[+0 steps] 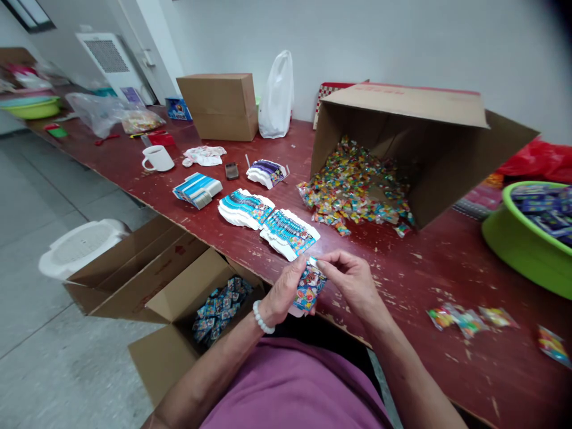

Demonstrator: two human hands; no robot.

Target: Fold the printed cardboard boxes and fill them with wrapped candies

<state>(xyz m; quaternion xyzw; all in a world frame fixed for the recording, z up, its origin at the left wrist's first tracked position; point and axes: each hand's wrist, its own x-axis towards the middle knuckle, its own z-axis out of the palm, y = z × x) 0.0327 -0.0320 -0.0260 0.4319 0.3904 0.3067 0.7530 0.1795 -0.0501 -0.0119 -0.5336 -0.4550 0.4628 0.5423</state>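
Observation:
My left hand [288,289] is closed around a small blue printed candy box [308,289] just off the table's front edge. Thumb and fingers of my right hand [346,277] pinch the white flap at the box's top end. Just beyond my hands lie two fanned stacks of flat blue cartons, one nearer [289,233] and one farther left [246,208]. A purple fanned stack [267,173] lies behind them. Wrapped candies [357,190] spill from a tipped cardboard box [447,161] onto the table. Several loose wrapped candies [469,322] lie right of my right hand.
Below the table edge at left, an open carton [174,304] holds many blue boxes [223,307]. A white stool [84,244] stands beyond it. A green basin [522,250] sits at right; a white mug [158,159] and a closed carton [218,107] stand farther back.

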